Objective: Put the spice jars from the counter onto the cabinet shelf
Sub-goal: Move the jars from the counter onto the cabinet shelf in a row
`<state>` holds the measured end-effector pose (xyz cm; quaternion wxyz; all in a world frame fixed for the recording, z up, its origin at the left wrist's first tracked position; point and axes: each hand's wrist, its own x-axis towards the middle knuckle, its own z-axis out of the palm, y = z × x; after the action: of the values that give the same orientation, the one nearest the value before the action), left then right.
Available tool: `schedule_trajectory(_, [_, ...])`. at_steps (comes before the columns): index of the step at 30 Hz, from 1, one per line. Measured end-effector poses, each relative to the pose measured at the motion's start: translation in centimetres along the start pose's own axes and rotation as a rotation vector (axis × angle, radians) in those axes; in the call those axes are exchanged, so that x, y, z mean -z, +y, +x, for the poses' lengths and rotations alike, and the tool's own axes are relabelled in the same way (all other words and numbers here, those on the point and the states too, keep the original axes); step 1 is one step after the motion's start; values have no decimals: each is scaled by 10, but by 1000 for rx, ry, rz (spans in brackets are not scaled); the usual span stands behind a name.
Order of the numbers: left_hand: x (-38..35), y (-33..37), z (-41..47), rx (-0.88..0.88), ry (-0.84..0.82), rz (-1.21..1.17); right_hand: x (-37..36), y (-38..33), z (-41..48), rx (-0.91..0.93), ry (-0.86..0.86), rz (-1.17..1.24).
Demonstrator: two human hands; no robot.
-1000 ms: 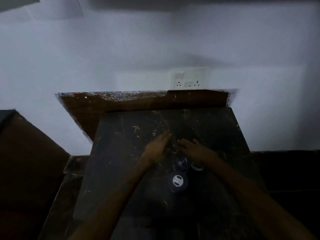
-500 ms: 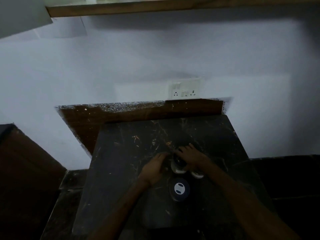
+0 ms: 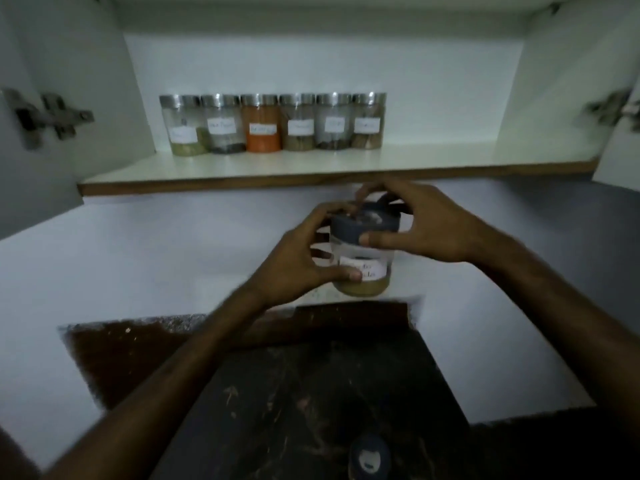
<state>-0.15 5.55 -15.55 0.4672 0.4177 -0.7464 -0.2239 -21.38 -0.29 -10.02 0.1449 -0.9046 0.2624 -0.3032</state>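
A clear spice jar (image 3: 363, 258) with a dark blue lid, a white label and yellowish powder is held in the air just below the cabinet shelf (image 3: 311, 168). My left hand (image 3: 298, 258) grips its side and lower body. My right hand (image 3: 415, 226) holds its lid from the right and top. Another blue-lidded jar (image 3: 369, 457) stands on the dark counter (image 3: 311, 403) near the bottom. Several steel-lidded labelled jars (image 3: 273, 123) stand in a row at the back left of the shelf.
The cabinet's two doors stand open, with hinges at left (image 3: 52, 116) and right (image 3: 613, 107). The shelf's right half and front strip are bare. A white wall (image 3: 138, 258) lies between shelf and counter.
Both hands have lifted one jar from the counter up to just under the shelf. The view has tilted up, so the cabinet interior now shows.
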Motion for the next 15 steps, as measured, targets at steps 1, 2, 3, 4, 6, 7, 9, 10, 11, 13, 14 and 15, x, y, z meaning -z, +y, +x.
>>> schedule_trajectory(1, [4,15,19,-22,35,9,16,1,6,15,88,41])
schedule_trajectory(2, [7,27,38,-52,64,15,31,3,13,20,165,77])
schedule_trajectory(3, [10,39,58,-83,83,16,45,6,19,17,222,102])
schedule_trajectory(4, [11,50,78,-114,99,19,59,10,26,16,253,107])
schedule_trajectory(6, [13,67,116,-169,127,53,85,19,38,37,279,70])
schedule_trajectory(7, [13,73,133,-197,140,76,97,25,42,57,300,42])
schedule_trajectory(9, [14,78,166,-239,149,135,120,39,55,67,338,45])
schedule_trajectory(10, [14,77,181,-239,136,166,129,49,61,60,347,58])
schedule_trajectory(11, [14,75,196,-228,109,208,137,61,69,51,351,59])
schedule_trajectory(13, [17,65,223,-190,51,381,147,92,85,4,332,31])
schedule_trajectory(14, [21,58,235,-181,43,497,150,110,93,-31,308,6])
schedule_trajectory(15, [26,50,247,-183,55,601,151,129,101,-62,280,-25])
